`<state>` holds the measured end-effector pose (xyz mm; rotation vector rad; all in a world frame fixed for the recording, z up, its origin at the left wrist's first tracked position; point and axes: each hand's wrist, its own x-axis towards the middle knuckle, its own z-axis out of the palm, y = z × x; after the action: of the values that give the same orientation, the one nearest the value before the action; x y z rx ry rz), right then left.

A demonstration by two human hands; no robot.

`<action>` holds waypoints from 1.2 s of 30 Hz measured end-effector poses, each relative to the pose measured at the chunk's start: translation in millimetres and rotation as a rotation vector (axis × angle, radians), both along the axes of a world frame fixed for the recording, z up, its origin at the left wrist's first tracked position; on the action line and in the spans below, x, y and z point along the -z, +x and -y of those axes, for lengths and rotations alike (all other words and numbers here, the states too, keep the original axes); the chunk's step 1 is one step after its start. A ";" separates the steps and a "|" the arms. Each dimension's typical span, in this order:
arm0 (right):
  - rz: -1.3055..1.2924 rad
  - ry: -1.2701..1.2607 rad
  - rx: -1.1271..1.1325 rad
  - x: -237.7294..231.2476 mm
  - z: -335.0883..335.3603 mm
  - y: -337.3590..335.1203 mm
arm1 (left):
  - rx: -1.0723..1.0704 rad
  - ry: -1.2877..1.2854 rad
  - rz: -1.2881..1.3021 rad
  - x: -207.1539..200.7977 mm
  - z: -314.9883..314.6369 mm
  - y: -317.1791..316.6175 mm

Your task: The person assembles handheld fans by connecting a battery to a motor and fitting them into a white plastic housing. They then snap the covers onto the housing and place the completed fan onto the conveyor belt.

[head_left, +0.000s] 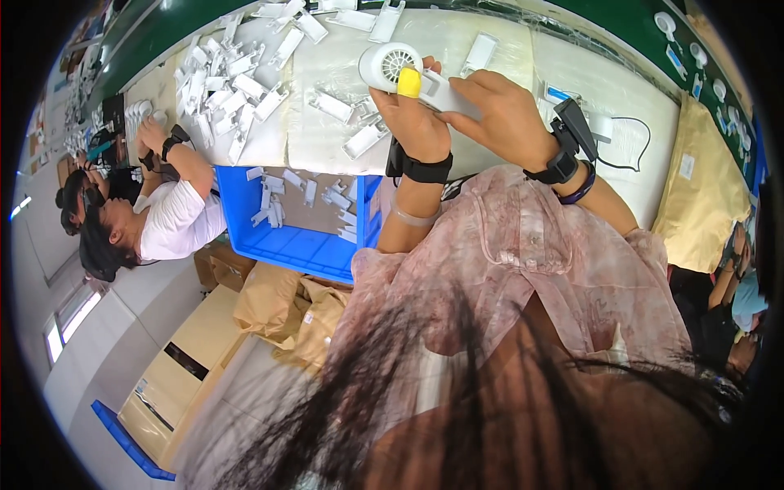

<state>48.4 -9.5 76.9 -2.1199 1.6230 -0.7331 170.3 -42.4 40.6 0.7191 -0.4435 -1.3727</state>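
Note:
A white handheld fan [446, 92], its round grille toward the upper left, is held over the worktable. My left hand [418, 126] is wrapped round it from below, near the fan head, with a yellow cover [409, 82] on the thumb. At the handle's other end my right hand [508, 114] grips with thumb and fingers. Both wrists wear black straps, and a black device sits on the right one. Left of my hands lie loose white plastic housings [333, 106]; another white housing [479, 54] lies just beyond them.
A heap of white housings [237, 94] covers the table's left part. Below the edge stands a blue crate [306, 260] with more pieces. At right are a cable [633, 167] and a brown paper sack [706, 188]. A co-worker [175, 216] works at left; others sit farther off.

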 end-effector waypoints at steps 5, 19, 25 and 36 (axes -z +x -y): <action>-0.021 0.037 -0.007 4.0 -0.8 -0.9 | 0.029 0.130 0.076 4.7 -0.2 1.4; 0.128 -0.033 0.083 -9.0 -9.5 2.6 | 0.209 -0.109 0.008 -2.6 -1.8 10.6; 0.065 -0.093 0.045 -7.8 -10.1 -0.7 | 0.211 -0.077 -0.069 -7.3 -1.3 7.2; 0.373 0.134 0.130 -12.9 -8.1 -14.8 | 0.137 -0.030 -0.055 -3.8 3.2 11.2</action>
<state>33.6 -1.4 89.9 -1.6764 1.5636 -0.9652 181.5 -45.5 44.4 0.6338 -0.4759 -1.5076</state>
